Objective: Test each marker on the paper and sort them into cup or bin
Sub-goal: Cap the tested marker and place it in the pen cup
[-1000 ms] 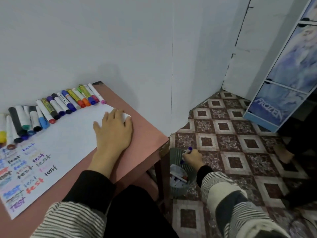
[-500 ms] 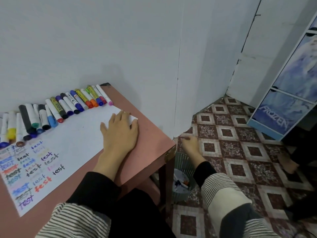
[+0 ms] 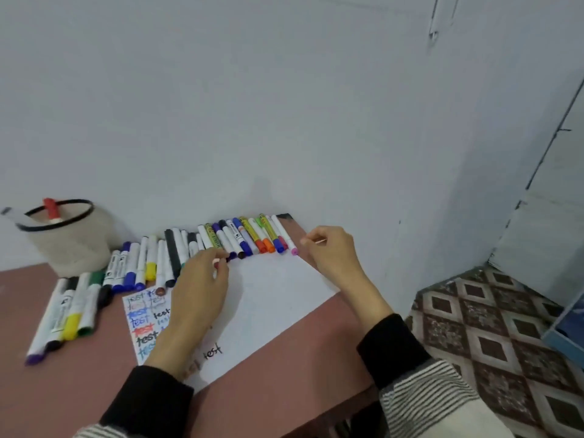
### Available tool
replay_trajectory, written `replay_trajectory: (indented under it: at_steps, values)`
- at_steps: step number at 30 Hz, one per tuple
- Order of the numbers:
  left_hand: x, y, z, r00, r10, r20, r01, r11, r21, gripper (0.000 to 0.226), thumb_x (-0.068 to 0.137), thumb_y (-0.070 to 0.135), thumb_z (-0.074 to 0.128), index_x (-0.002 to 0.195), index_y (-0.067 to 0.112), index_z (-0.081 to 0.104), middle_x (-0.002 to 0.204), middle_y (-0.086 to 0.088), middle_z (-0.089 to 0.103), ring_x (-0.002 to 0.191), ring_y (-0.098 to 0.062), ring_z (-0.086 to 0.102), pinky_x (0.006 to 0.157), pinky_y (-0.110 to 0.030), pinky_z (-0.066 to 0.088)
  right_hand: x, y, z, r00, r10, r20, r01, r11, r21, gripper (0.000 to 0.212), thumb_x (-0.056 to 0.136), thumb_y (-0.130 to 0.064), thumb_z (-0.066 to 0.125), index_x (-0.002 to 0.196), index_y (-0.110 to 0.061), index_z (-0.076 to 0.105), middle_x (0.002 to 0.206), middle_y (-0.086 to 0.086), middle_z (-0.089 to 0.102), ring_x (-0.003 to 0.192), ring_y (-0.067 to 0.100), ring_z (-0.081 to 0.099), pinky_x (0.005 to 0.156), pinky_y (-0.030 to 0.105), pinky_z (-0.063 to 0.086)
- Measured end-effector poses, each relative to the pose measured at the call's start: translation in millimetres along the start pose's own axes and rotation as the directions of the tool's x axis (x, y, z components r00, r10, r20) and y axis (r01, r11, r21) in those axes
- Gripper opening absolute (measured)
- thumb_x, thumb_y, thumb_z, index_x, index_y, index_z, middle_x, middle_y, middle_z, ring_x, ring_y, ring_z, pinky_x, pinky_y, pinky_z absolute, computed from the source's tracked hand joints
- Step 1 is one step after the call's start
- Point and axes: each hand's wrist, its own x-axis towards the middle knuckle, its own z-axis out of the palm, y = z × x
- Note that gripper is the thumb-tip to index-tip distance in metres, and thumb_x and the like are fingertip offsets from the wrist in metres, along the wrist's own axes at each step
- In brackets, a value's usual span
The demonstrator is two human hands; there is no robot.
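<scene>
Several markers lie in a row along the wall, and more lie at the left. My left hand reaches over the white paper, and its fingertips pinch the red cap end of a marker in the row. Above the table's right corner, my right hand hovers with loosely curled fingers and holds nothing; it is close to the pink-capped marker. The beige cup stands at the back left with a red-capped marker in it. The bin is out of view.
The pink table stands against a white wall, with its right edge beside my right forearm. Patterned floor tiles lie beyond that edge. The paper's left part carries several coloured "test" words.
My right hand rose from the floor bin, without the purple marker, to above the table's corner. My left hand left the paper's corner for the marker row. The view turned left.
</scene>
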Motion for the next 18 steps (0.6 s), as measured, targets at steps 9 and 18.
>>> replay_trajectory:
  at_steps: [9,18]
  values:
    - [13.3,-60.0,-26.9,0.992,0.092,-0.085,-0.073,0.975,0.208,0.027,0.095,0.011,0.053,0.121,0.011,0.063,0.124,-0.001,0.060,0.122,-0.022,0.052,0.102,-0.031,0.040,47.4,5.6,89.0,0.990,0.068,-0.121,-0.108,0.925,-0.364,0.043,0.100,-0.039,0.043,0.129,-0.007,0.047,0.126,0.013,0.049,0.117,0.028,0.043,0.096,0.044,0.044]
    - [14.2,-63.0,-21.2,0.999,0.024,0.035,-0.034,0.944,0.329,0.041,0.103,0.031,0.033,0.143,0.024,0.039,0.155,0.006,0.028,0.148,-0.014,0.008,0.120,-0.036,0.005,60.3,17.2,123.6,0.983,-0.026,-0.182,-0.082,0.826,-0.558,0.043,0.100,-0.036,0.044,0.134,-0.011,0.038,0.132,0.012,0.048,0.119,0.027,0.045,0.102,0.040,0.037]
